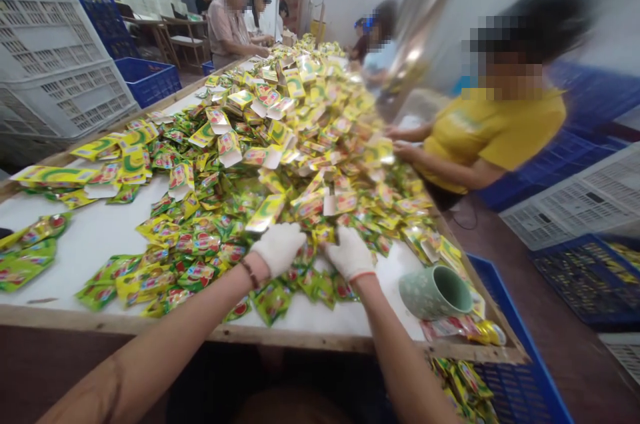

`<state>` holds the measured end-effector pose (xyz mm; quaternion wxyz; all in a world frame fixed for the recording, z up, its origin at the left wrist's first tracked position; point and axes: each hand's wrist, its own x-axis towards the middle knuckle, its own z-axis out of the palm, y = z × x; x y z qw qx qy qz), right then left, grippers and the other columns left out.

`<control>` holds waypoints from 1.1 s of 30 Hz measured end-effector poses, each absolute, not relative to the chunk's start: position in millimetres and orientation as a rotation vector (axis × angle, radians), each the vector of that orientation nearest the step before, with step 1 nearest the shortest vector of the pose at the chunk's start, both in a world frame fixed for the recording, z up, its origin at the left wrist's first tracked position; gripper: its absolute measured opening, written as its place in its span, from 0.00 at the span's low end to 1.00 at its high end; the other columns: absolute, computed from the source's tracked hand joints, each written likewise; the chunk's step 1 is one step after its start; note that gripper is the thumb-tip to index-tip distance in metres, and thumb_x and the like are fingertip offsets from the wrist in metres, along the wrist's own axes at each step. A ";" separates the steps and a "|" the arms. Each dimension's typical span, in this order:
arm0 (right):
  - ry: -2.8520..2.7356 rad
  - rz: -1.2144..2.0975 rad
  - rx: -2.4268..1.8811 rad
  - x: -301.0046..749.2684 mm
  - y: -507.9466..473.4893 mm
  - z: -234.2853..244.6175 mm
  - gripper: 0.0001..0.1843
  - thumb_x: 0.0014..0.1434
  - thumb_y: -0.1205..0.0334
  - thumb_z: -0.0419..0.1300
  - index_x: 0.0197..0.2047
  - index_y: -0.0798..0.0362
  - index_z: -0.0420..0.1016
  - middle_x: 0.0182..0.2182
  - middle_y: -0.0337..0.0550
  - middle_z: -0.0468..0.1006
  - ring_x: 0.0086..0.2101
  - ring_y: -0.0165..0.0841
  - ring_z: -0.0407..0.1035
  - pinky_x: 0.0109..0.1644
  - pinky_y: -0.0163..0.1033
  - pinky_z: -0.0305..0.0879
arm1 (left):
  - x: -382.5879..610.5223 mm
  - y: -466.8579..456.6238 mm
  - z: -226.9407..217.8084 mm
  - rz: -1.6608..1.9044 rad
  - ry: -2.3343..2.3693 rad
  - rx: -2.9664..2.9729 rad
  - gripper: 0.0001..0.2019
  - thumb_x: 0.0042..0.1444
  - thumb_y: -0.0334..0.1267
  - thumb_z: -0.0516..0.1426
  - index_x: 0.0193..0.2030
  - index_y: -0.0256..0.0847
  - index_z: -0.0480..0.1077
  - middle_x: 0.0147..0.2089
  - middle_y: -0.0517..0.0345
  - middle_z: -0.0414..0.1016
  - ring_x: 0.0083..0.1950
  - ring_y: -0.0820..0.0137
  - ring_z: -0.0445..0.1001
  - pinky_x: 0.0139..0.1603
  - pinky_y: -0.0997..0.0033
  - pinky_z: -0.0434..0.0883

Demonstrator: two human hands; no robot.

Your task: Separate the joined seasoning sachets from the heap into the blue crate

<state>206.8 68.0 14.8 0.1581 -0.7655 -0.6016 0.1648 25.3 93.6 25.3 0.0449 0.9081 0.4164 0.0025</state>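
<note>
My left hand (281, 249), in a white glove, reaches into the near edge of a heap of small shiny packets (205, 244), its fingers curled inward. Facing it, my right hand (351, 255) wears a white glove with an orange cuff, fingers bent down among the packets. Between the fingertips lies a small yellow packet (323, 235); whether either hand grips it is unclear. Just beyond the hands rest a yellow-green carton (266, 213) and another carton with an open white flap (344, 203). My fingertips are partly hidden and slightly blurred.
A green cup (435, 292) stands at the table's right corner beside a red-and-yellow wrapper (463, 329). A wooden rim (200, 329) borders the white table. Across the right side works a person in a yellow shirt (480, 137). A blue crate (520, 371) sits below; white crates (55, 44) are stacked left.
</note>
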 end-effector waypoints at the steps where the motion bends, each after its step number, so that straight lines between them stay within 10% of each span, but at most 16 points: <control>1: -1.700 0.452 -2.190 201.5 69.3 11.4 0.15 0.48 0.53 0.63 0.36 0.52 0.70 0.37 0.46 0.71 0.35 0.37 0.66 0.37 0.39 0.58 | 22.2 91.2 27.2 0.052 1.285 2.763 0.07 0.56 0.29 0.52 0.36 0.39 0.70 0.40 0.48 0.72 0.43 0.60 0.72 0.42 0.61 0.66; 9: -1.381 0.901 -1.562 208.8 40.5 17.6 0.09 0.52 0.54 0.56 0.30 0.50 0.64 0.24 0.35 0.65 0.26 0.30 0.60 0.30 0.35 0.59 | -6.8 50.1 28.6 0.750 1.459 1.803 0.13 0.56 0.42 0.53 0.23 0.41 0.60 0.22 0.67 0.57 0.27 0.75 0.58 0.28 0.75 0.56; 19: -1.716 0.898 -1.422 174.2 26.5 36.3 0.05 0.52 0.63 0.57 0.26 0.52 0.71 0.25 0.37 0.71 0.30 0.32 0.64 0.37 0.36 0.63 | 5.1 30.2 16.6 0.846 1.137 1.237 0.14 0.50 0.47 0.58 0.31 0.36 0.72 0.26 0.61 0.69 0.27 0.75 0.63 0.28 0.76 0.62; 27: -1.474 0.932 -1.390 178.2 12.0 24.8 0.15 0.50 0.59 0.61 0.43 0.52 0.70 0.39 0.45 0.74 0.40 0.36 0.68 0.45 0.41 0.65 | 17.0 23.5 14.5 0.923 1.105 1.148 0.10 0.46 0.42 0.61 0.29 0.37 0.70 0.28 0.60 0.72 0.29 0.74 0.67 0.31 0.75 0.67; 30: -1.316 1.374 -1.335 188.3 -0.6 24.1 0.29 0.46 0.57 0.66 0.51 0.51 0.64 0.39 0.44 0.75 0.35 0.34 0.69 0.36 0.38 0.66 | 24.2 20.6 14.9 0.832 1.063 1.265 0.07 0.49 0.40 0.58 0.28 0.37 0.70 0.27 0.61 0.72 0.28 0.74 0.66 0.28 0.76 0.66; 33: -1.230 1.554 -1.460 206.8 -13.1 20.9 0.23 0.46 0.56 0.65 0.45 0.52 0.67 0.24 0.35 0.71 0.22 0.28 0.62 0.26 0.33 0.60 | 18.6 22.2 23.1 0.769 1.174 1.631 0.08 0.54 0.39 0.55 0.29 0.39 0.70 0.28 0.60 0.71 0.31 0.72 0.68 0.32 0.73 0.67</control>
